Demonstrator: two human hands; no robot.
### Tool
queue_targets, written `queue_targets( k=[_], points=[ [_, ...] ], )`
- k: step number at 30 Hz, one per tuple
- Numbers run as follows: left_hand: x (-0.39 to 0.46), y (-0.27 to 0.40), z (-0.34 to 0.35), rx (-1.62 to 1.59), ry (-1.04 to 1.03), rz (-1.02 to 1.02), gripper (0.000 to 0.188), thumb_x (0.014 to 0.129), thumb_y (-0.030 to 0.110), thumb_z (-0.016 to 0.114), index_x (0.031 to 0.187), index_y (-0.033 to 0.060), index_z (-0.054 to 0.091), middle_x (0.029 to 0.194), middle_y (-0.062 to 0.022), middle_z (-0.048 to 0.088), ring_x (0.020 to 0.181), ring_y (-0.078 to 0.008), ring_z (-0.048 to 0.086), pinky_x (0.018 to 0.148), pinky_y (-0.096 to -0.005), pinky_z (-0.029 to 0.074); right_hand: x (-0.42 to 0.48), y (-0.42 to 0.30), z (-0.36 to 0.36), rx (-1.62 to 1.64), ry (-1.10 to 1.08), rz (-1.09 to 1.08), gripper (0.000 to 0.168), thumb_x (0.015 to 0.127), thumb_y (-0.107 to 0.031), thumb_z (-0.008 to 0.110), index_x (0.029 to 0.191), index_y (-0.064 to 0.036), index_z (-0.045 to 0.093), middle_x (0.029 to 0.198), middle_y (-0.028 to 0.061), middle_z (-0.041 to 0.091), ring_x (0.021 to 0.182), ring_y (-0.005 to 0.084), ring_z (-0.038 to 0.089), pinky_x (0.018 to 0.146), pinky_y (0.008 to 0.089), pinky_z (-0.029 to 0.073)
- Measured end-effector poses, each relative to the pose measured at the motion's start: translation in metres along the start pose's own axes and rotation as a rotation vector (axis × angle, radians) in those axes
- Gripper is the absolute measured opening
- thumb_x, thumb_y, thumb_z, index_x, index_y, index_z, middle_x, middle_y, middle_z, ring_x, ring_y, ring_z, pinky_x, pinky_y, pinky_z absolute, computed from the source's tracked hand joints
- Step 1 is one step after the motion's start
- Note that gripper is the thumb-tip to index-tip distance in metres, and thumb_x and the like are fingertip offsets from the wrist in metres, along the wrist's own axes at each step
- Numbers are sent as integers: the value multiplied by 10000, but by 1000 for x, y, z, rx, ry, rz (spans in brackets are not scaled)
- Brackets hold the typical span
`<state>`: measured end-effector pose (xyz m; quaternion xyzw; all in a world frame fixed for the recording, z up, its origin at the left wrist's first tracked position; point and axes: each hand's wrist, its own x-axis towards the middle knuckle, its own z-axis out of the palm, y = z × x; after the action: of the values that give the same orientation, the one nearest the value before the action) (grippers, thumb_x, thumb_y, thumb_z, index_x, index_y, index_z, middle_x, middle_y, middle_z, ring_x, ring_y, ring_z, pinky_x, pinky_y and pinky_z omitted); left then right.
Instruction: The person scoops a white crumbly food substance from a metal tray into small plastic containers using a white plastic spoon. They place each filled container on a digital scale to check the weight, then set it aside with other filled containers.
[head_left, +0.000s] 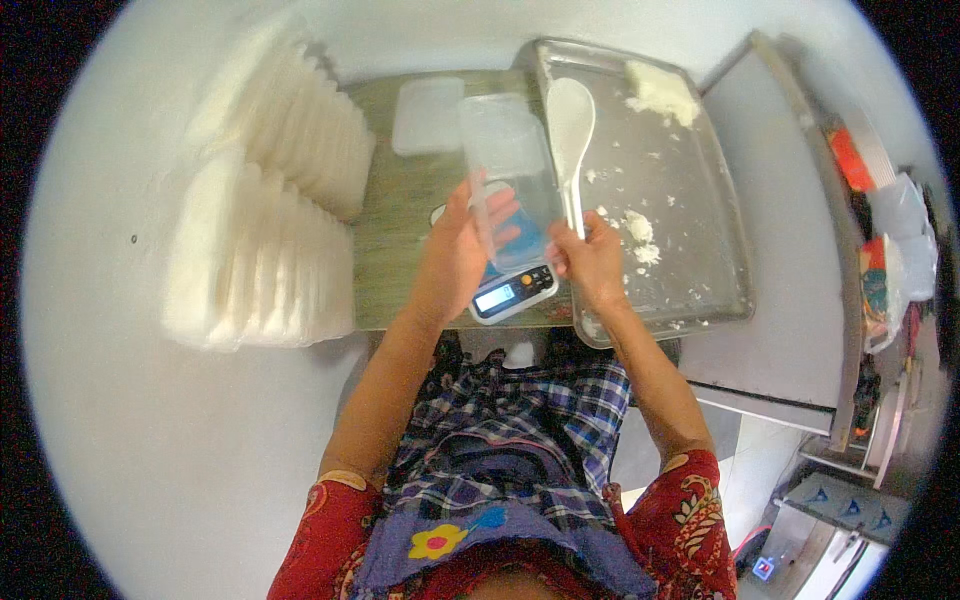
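My left hand (459, 259) is around the left side of a clear plastic container (517, 217), its fingers showing through the plastic. The container is tilted above a digital kitchen scale (514, 294) with a lit display, and partly covers it. My right hand (592, 259) grips the handle of a white rice paddle (571, 124), whose head points away from me over the tray's left edge. The right fingertips are at the container's right edge; blur hides whether they touch it. A translucent plastic lid or container (429, 116) lies on the table behind, next to another clear plastic piece (506, 135).
A metal tray (675, 202) at the right bears a lump of white, rice-like food (664, 94) and smaller clumps (641, 236). Tall stacks of translucent plastic pieces (277, 255) line the left of the greenish table (397, 262). A grey panel (780, 225) stands beyond the tray.
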<state>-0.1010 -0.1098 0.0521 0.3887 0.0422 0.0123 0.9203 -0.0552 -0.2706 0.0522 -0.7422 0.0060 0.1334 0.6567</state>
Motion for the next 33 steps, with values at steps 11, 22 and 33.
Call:
queue_targets(
  k=[11, 22, 33],
  points=[
    [11, -26, -18, -208, 90, -35, 745, 800, 515, 488, 1341, 96, 192, 1136, -277, 445, 1071, -369, 454, 951, -450, 320, -14, 18, -24, -66, -91, -61, 99, 851, -126, 508, 857, -30, 531, 650, 32, 582, 508, 55, 514, 395, 178, 354],
    [-21, -17, -80, -224, 288, 4, 613, 821, 369, 521, 1311, 108, 262, 957, -202, 570, 903, -302, 554, 873, -405, 378, 17, 47, 22, -629, -66, -342, 199, 830, -130, 492, 915, 39, 429, 795, 279, 530, 773, 446, 522, 648, 476, 417],
    [10, -13, -79, -38, 361, 46, 621, 793, 382, 568, 1265, 59, 327, 954, -208, 581, 912, -320, 563, 872, -416, 403, 8, 46, 2, -647, -14, -255, 189, 822, -154, 500, 915, 5, 458, 753, 250, 567, 764, 433, 546, 659, 505, 420]
  ],
)
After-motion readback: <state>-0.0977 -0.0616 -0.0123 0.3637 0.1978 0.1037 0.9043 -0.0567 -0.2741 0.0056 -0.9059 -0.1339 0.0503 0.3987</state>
